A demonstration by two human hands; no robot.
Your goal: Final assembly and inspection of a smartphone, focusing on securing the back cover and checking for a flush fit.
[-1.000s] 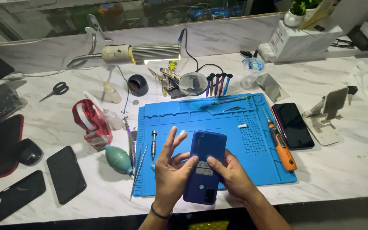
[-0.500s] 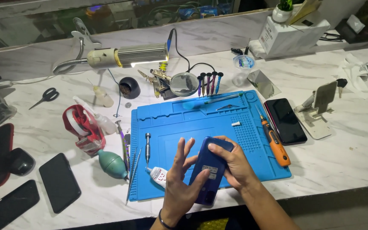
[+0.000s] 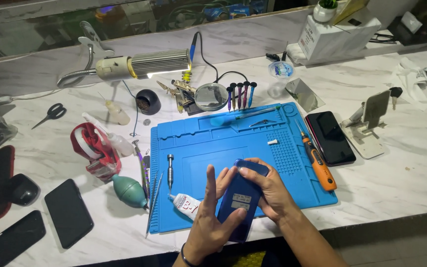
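Two hands: both are on one dark blue phone, held just above the near edge of the blue work mat.
Left hand: fingers spread and mostly straight, palm laid against the phone's left side and lower end; it braces the phone and does not close around it.
Right hand: curled round the phone's right edge, fingertips lying over the top end, so this hand is clamped on the phone.
Phone's position: over the mat's front part, between the white glue tube on the left and the bare mat on the right, near the person's body.
Long axis: runs from the near end, low in view, up and slightly to the right toward the far end of the bench.
Facing: the blue back with a small pale label faces up; the screen side is hidden underneath.
Doing it well: in my judgement the grip should stay on the long edges, with even pressure from both sides, and the phone kept low over the mat so a slip ends on soft rubber.
Watch for: the glue tube and the metal screwdriver lie just beside the left hand and could be knocked.
Further off: an orange screwdriver and a black phone lie well to the right.
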